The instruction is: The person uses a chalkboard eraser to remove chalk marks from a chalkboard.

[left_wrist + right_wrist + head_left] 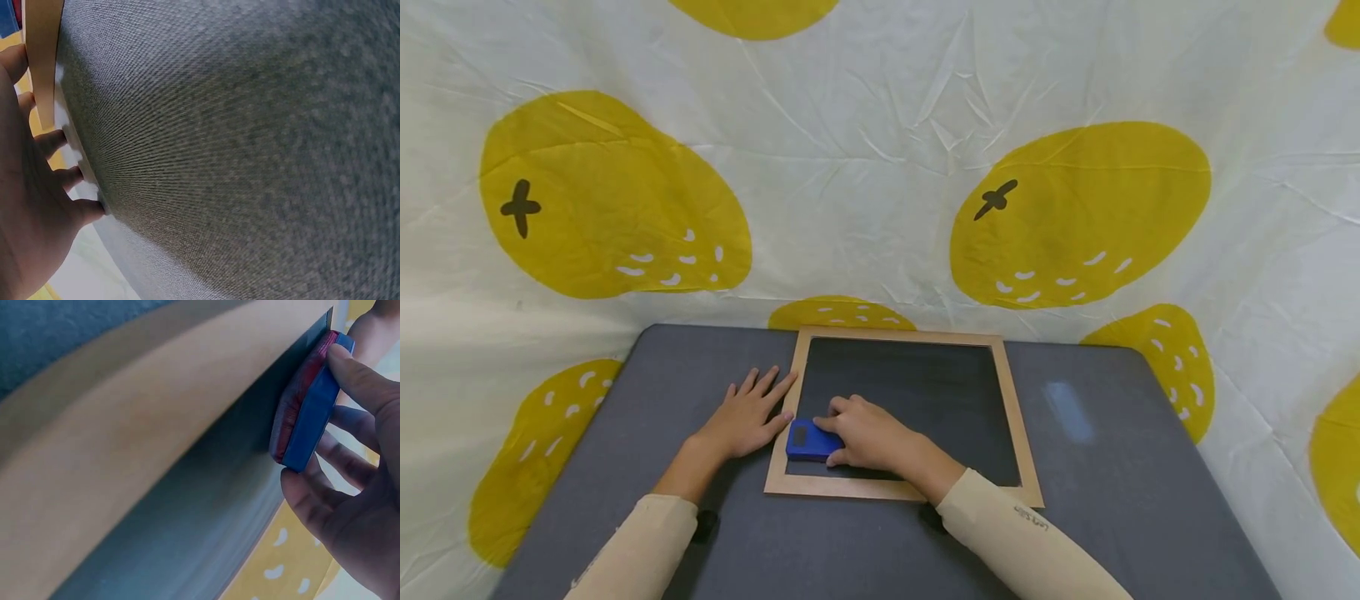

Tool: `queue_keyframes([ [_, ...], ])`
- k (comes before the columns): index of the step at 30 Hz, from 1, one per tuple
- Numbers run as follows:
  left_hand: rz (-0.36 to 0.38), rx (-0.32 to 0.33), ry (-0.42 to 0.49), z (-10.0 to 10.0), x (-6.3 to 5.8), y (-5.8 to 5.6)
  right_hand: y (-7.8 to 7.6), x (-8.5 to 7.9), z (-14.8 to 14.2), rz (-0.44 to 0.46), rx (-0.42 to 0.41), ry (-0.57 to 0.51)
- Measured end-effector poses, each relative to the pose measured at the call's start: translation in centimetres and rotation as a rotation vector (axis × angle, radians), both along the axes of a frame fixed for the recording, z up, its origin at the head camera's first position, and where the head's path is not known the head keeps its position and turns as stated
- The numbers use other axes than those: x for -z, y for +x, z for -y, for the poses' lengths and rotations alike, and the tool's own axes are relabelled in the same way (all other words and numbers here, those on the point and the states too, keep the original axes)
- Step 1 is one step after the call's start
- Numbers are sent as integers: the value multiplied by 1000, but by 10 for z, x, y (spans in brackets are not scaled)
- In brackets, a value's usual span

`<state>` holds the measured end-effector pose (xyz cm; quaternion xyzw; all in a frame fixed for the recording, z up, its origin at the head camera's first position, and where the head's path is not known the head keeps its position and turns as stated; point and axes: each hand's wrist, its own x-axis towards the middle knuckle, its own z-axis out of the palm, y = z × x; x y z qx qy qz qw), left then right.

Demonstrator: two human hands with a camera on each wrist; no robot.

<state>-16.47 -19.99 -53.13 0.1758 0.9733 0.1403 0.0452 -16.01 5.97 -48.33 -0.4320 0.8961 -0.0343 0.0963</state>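
Observation:
A blackboard (pixel 910 392) in a light wooden frame (pixel 1019 417) lies on the grey table. My right hand (pixel 872 435) grips a blue eraser (pixel 808 440) by its sides, over the board's lower left corner. In the right wrist view, the eraser's dark red felt pad (pixel 294 412) faces the board surface, and thumb and fingers hold the blue back (pixel 315 419). My left hand (pixel 748 418) is spread flat on the table, its fingertips and thumb at the left side of the frame. From the left wrist view, its fingers (pixel 53 144) reach along the frame edge.
The grey table (pixel 1120 500) extends on both sides of the board, with a pale, chalky smudge (pixel 1070 412) to the right. Behind it hangs a white cloth (pixel 850 167) printed with large yellow fruit shapes. Cream sleeves cover both forearms.

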Motion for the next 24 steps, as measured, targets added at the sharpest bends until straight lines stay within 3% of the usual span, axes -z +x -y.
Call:
queue_keyframes([
  [9, -6, -5, -29, -1, 4, 0, 14, 8, -8, -22, -44, -8],
  [18, -31, -1, -24, -1, 9, 2, 19, 13, -14, -58, -35, -3],
  [24, -39, -4, -25, -1, 9, 2, 20, 13, -32, -48, -6, -37],
])
